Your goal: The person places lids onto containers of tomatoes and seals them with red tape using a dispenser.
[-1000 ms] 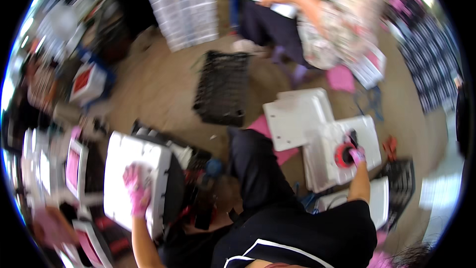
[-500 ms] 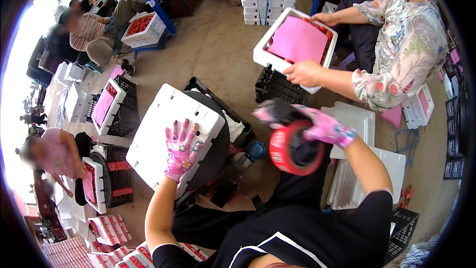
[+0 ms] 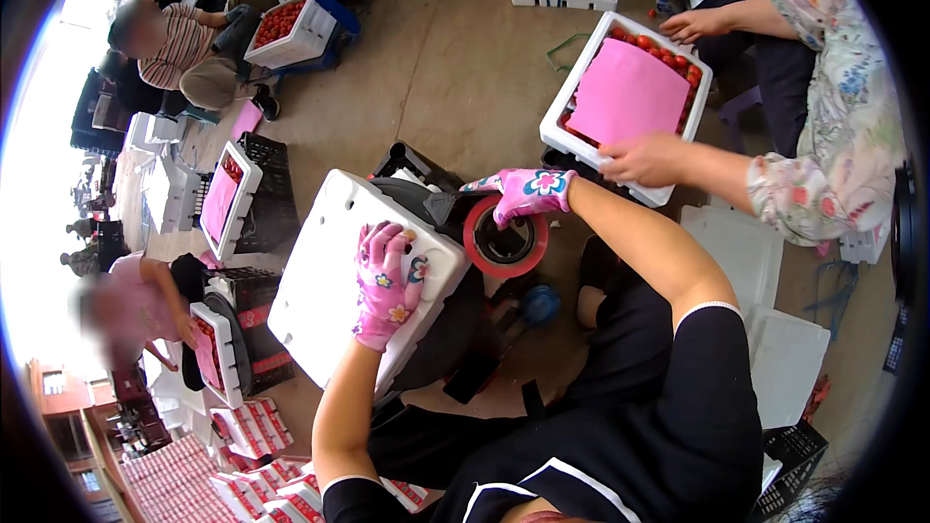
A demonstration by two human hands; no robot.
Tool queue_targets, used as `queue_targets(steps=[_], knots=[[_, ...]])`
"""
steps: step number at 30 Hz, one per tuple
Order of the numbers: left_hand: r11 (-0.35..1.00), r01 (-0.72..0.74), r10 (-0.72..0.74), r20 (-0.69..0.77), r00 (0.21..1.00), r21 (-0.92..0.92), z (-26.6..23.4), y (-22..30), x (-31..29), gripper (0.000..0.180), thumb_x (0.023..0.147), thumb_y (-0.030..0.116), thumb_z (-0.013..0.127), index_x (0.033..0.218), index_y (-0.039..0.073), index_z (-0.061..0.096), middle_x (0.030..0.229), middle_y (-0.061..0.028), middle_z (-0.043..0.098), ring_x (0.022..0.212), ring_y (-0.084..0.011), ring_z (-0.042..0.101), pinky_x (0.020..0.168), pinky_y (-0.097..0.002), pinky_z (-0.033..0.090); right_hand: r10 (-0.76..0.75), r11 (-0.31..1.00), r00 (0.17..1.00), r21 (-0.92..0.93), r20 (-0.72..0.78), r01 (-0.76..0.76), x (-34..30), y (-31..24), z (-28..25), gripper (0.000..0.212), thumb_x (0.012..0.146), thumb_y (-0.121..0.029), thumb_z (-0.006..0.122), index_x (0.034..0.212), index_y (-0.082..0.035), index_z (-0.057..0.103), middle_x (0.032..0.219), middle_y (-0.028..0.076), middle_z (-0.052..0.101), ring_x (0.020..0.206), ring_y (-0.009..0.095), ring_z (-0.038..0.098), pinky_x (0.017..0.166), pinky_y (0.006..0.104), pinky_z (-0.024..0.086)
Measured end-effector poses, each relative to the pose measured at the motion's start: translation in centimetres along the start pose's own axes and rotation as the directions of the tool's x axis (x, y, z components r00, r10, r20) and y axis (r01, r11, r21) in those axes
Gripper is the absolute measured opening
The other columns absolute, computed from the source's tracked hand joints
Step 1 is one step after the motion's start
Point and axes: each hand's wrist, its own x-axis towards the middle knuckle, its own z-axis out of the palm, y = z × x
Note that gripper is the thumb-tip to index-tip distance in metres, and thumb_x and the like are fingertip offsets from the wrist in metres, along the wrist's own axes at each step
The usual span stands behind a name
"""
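A closed white foam box (image 3: 334, 266) is tilted in front of me, on a round black surface (image 3: 441, 329). My left hand (image 3: 386, 283), in a pink flowered glove, rests on top of it, fingers bent and thumb apart. My right hand (image 3: 528, 196), gloved alike, grips a tape dispenser (image 3: 453, 205) carrying a roll of red tape (image 3: 506, 244). The dispenser's front end is at the box's far right edge; whether it touches the box I cannot tell.
At right a co-worker's hands (image 3: 647, 157) are at a foam box of tomatoes (image 3: 557, 116) with a pink sheet. Foam lids (image 3: 790, 358) lie to my right. Taped boxes (image 3: 252, 426) are stacked at lower left. Other workers sit at left; a blue-capped bottle (image 3: 540, 305) stands below.
My right hand has swung left with the tape dispenser to the box's edge. My left fingers, spread before, are now bent. The co-worker's tomato box has been lowered, and one hand is off its rim.
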Motion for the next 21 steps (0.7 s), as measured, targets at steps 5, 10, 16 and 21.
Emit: queue_targets(steps=[5, 10, 16, 21], knots=[[1.000, 0.002, -0.003, 0.024, 1.000, 0.026, 0.0, 0.5, 0.5, 0.052, 0.069, 0.027, 0.070, 0.114, 0.003, 0.056, 0.122, -0.0184, 0.052, 0.124, -0.0435, 0.045, 0.112, -0.0603, 0.025, -0.054, 0.999, 0.987, 0.013, 0.149, 0.052, 1.5, 0.5, -0.4, 0.079, 0.070, -0.010, 0.067, 0.147, -0.015, 0.046, 0.081, 0.004, 0.065, 0.068, 0.011, 0.056, 0.063, 0.0253, 0.047], [0.995, 0.067, -0.069, 0.034, 0.997, 0.069, 0.2, 0.6, 1.1, 0.052, 0.072, 0.025, 0.069, 0.117, 0.003, 0.054, 0.134, -0.0197, 0.049, 0.132, -0.0455, 0.039, 0.113, -0.0611, 0.020, -0.065, 0.998, 0.972, -0.007, 0.226, 0.068, 4.5, 1.4, -1.3, 0.076, 0.068, -0.007, 0.069, 0.142, -0.013, 0.051, 0.086, 0.004, 0.067, 0.073, 0.011, 0.057, 0.067, 0.0280, 0.048], [0.988, 0.104, -0.116, 0.114, 0.987, 0.111, 0.1, -0.2, 0.3, 0.049, 0.074, 0.022, 0.068, 0.118, 0.005, 0.054, 0.147, -0.0159, 0.043, 0.140, -0.0481, 0.028, 0.115, -0.0631, 0.011, 0.070, 0.987, 0.965, -0.155, 0.253, -0.031, 0.6, -0.5, -1.0, 0.089, 0.068, -0.015, 0.072, 0.150, -0.016, 0.039, 0.085, 0.008, 0.068, 0.066, 0.016, 0.061, 0.061, 0.0313, 0.050], [0.985, 0.094, -0.105, 0.069, 0.992, 0.142, 0.3, 0.4, 1.5, 0.042, 0.080, 0.020, 0.064, 0.119, 0.006, 0.055, 0.146, -0.0151, 0.044, 0.139, -0.0489, 0.029, 0.114, -0.0647, 0.011, -0.247, 0.964, 0.964, 0.131, 0.101, 0.233, -4.1, 2.8, 3.0, 0.090, 0.068, -0.017, 0.073, 0.150, -0.010, 0.038, 0.109, 0.014, 0.068, 0.094, 0.021, 0.065, 0.083, 0.0294, 0.050]])
